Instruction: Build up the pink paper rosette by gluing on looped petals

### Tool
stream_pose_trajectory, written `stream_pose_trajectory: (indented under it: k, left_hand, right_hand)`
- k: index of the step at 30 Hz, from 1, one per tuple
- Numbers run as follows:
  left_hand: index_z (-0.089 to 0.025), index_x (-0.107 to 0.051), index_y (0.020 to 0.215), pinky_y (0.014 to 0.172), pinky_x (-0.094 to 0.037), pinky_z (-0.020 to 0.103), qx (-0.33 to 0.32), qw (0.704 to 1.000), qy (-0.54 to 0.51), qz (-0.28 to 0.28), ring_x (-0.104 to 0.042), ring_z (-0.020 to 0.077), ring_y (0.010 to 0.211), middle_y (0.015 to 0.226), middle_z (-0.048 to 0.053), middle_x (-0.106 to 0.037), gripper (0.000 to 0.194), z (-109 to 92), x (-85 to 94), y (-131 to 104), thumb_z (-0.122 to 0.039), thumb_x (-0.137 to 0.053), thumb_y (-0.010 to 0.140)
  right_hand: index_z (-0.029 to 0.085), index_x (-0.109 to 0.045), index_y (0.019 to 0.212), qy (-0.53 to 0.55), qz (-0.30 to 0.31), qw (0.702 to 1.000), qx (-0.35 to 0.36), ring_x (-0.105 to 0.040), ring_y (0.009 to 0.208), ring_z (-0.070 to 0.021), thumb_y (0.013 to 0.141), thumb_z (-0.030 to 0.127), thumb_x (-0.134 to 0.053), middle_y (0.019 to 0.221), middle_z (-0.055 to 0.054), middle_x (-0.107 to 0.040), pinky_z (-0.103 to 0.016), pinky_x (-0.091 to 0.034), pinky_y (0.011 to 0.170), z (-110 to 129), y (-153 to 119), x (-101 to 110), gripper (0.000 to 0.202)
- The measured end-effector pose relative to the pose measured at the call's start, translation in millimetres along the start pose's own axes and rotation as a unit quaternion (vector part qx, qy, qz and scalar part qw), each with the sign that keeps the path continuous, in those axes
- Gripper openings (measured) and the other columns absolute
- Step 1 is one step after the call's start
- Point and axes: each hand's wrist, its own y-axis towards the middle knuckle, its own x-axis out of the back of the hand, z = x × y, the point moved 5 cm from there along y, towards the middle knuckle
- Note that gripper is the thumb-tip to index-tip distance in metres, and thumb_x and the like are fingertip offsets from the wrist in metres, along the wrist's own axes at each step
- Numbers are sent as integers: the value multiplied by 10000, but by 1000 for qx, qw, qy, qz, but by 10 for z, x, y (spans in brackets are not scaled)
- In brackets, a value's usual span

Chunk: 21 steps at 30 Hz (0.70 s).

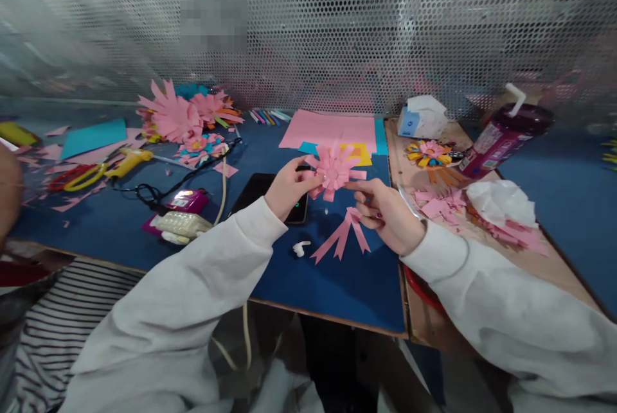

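A pink paper flower (336, 169) with strip petals is held above the blue table. My left hand (290, 189) pinches its left side between thumb and fingers. On the other side, my right hand (383, 212) reaches the lower right petals with its index finger extended; its other fingers curl inward. Whether those fingers hold anything is hidden. Just below lies a pink paper ribbon piece (342, 236) with notched tails, close to the right fingers. Beside it is a white earbud (301, 248). Partly behind my left hand rests a dark phone (301, 210).
Pink paper sheets (328, 129) lie at the back. To the left are a paper flower bunch (176, 114), yellow-handled scissors (87, 178), a glue gun (130, 161) and a power strip (186, 225) with cables. On the right stand a tissue box (420, 121) and a purple bottle (499, 143).
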Motion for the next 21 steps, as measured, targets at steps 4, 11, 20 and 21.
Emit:
stream_pose_trajectory:
  k: [4,11,20,21]
  left_hand:
    - [-121,-509,1045,507,-433,244,93,994,4,63,-528,107,463,527,-47,-543,450,71,-42,67,-238,-714,662]
    - [-160,-565,940,440,-350,219,85,969,118,201,-536,125,459,511,-39,-538,277,159,-271,216,-242,-665,694]
    - [-169,-602,1050,700,-481,326,-8,930,305,207,-617,201,779,916,66,-649,328,186,-302,196,-319,-605,758]
    - [-160,-597,1077,757,-479,353,-21,922,333,197,-613,219,840,980,87,-643,356,173,-289,172,-333,-602,767]
  right_hand:
    - [139,-617,867,-91,-45,995,-5,-144,432,-43,703,296,-579,569,81,-317,-215,-72,366,176,-87,169,229]
    - [172,-618,767,-562,-41,776,284,-515,626,-137,778,313,-578,746,-37,-573,-283,-412,586,174,-109,371,147]
    - [155,-642,908,-733,-8,511,449,-512,745,-197,849,285,-555,776,-67,-581,-315,-416,667,-33,-241,269,167]
    - [155,-643,916,-733,-3,516,445,-507,750,-196,855,277,-548,779,-68,-579,-313,-413,670,-37,-231,276,166]
